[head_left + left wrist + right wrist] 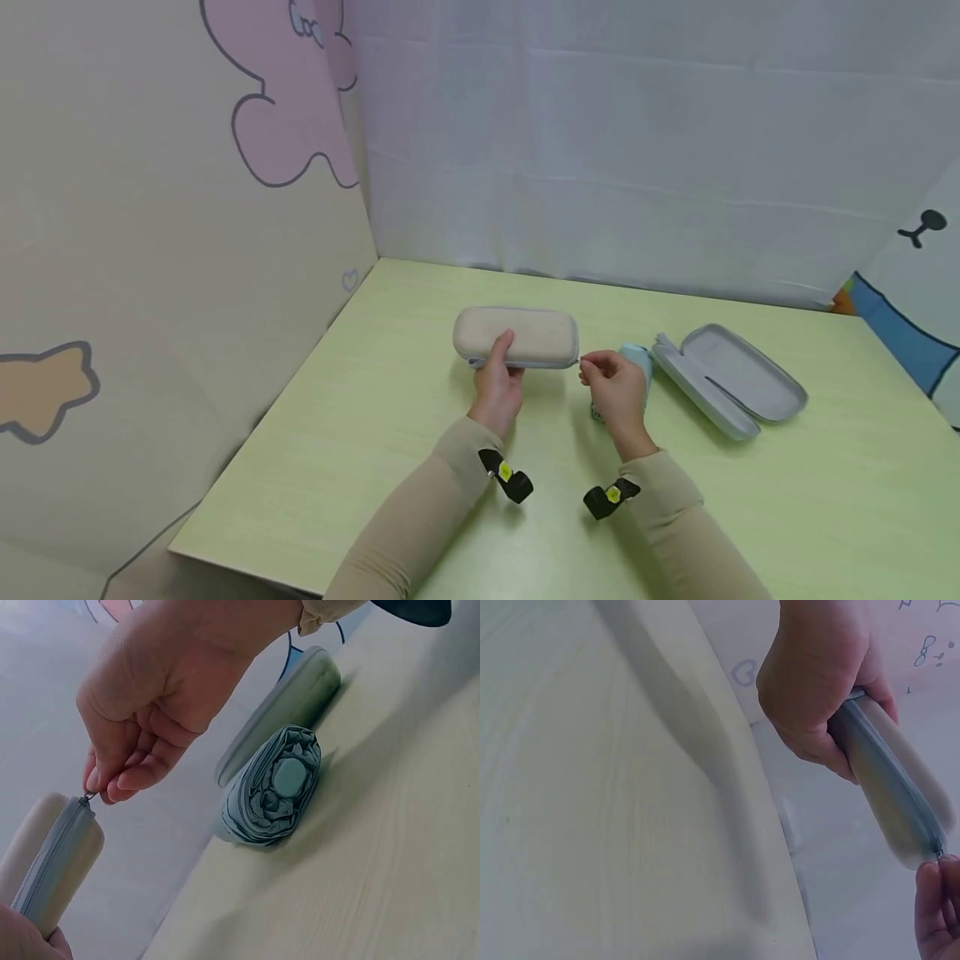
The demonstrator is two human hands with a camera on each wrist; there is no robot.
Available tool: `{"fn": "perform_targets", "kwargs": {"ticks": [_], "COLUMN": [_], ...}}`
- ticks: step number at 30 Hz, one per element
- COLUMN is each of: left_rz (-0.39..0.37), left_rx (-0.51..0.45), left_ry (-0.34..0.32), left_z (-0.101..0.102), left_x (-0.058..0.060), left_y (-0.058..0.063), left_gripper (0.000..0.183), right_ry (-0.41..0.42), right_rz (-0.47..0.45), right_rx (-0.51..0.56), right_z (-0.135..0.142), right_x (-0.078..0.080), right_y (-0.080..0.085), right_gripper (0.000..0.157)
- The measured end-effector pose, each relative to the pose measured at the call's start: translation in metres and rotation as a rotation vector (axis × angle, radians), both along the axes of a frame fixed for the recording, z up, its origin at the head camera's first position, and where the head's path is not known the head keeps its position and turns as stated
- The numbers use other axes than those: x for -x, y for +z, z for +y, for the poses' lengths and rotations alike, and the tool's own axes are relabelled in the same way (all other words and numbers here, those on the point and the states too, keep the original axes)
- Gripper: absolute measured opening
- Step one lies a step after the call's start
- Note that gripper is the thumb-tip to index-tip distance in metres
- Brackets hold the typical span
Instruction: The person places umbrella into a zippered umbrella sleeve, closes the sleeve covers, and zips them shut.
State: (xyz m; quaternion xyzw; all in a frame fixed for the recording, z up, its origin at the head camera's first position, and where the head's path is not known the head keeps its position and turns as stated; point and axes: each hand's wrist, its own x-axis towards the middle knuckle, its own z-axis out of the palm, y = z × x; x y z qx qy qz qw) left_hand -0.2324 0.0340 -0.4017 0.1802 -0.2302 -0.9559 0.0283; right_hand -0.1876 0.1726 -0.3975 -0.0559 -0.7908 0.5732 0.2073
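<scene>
My left hand [498, 392] grips a cream zippered case [517, 333] from its near side, thumb lying over the top face. The case is raised above the table. A blue-grey zipper [51, 855] runs along its edge, and its two halves meet. At the right-hand corner my right hand [617, 392] pinches the small zipper pull [88, 796] between thumb and fingertips. In the right wrist view the left hand [817, 682] wraps around the far end of the case [889, 817].
A folded teal umbrella [274, 787] lies on the pale table [420, 300], partly behind my right hand. To its right is a grey hard glasses case [738, 375], lying open. A patterned wall [187, 250] borders the table's left; a white curtain [637, 150] hangs behind.
</scene>
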Motion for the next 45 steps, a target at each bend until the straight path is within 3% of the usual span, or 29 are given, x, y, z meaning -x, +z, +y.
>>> {"fn": "perform_targets", "kwargs": {"ticks": [14, 38, 45], "left_rz": [-0.028, -0.062, -0.077], "left_rx": [0.053, 0.102, 0.134], "left_ry": [-0.024, -0.173, -0.259], "left_z": [0.0, -0.008, -0.012], "left_x": [0.0, 0.005, 0.007], "left_y": [-0.003, -0.008, -0.011], "left_gripper": [0.052, 0.047, 0.046], "right_ry": [-0.011, -0.031, -0.028], "right_rz": [-0.01, 0.022, 0.016], "right_rx": [0.059, 0.089, 0.071], "right_z": [0.003, 0.009, 0.01], "right_x": [0.0, 0.002, 0.0], "right_y": [0.002, 0.0, 0.002], "right_gripper": [0.007, 0.008, 0.009]}}
